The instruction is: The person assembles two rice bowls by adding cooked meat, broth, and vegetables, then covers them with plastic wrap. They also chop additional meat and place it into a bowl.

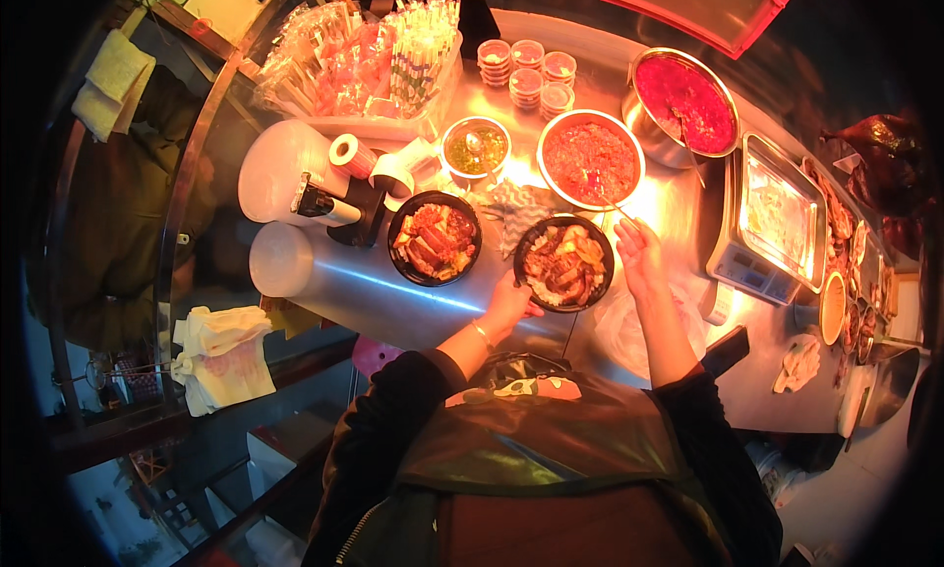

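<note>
Warm light falls across a metal counter [423, 309], its edges bent by the fisheye lens, and a folded yellowish cloth [226, 356] hangs on a rail off to the left. Two round black bowls stand on the metal, and the nearer one to the right, the filled bowl [611, 262], lies between the person's hands, with rice, meat and pale pieces in it. At its near left side the left hand [508, 306] is partly curled against the rim, thumb and fingers a little apart; how firmly it grips cannot be told. On the far right side of that bowl, the right hand [639, 257] is bent round with its fingers drawn together, pinching the thin handle of a utensil [619, 212] that reaches into a steel basin [544, 164] of reddish chopped food; the utensil's head is hidden there. To the left stands the other bowl [479, 242], likewise filled with meat and pale pieces, apart from the first, and a crumpled patterned wrapper [516, 213] lies between them. Farther back are a small steel pot [448, 156] of greenish sauce with a spoon in it, a taller steel pot [654, 139] of deep red contents, and stacked lidded cups [526, 85]. A plastic bin [393, 129] of wrapped utensils occupies the back left. Right of the right forearm sits a scale [752, 272] with a metal tray, while a thin plastic bag [634, 326] lies beside that forearm.
</note>
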{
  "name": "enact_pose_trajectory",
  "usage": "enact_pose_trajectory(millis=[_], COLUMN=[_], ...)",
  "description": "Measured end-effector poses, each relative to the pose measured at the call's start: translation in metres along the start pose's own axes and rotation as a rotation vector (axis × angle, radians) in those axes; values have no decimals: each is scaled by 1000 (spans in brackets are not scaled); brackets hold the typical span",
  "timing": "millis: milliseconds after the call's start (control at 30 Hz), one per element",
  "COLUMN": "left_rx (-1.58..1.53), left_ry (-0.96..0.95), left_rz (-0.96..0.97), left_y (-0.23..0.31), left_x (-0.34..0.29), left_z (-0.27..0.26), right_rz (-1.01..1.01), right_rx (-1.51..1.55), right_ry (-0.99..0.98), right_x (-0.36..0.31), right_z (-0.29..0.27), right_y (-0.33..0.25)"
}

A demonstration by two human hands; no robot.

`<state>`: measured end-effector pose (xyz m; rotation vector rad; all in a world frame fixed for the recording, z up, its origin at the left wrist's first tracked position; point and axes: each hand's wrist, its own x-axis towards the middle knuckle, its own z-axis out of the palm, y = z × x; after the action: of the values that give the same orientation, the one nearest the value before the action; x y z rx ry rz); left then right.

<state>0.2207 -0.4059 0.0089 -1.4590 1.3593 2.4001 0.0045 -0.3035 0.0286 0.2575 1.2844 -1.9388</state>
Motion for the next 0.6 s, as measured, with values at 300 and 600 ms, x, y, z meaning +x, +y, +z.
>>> enact_pose_trajectory(millis=[300, 600], left_rx=[10, 28], left_ry=[14, 7], left_rz=[-7, -17], left_y=[14, 15], left_x=[9, 1], left_z=[-15, -16], right_rz=[-152, -401], right_rx=[-358, -795], right_ry=[-230, -365], right_x=[-64, -70], right_z=[-18, -11], right_y=[-9, 22])
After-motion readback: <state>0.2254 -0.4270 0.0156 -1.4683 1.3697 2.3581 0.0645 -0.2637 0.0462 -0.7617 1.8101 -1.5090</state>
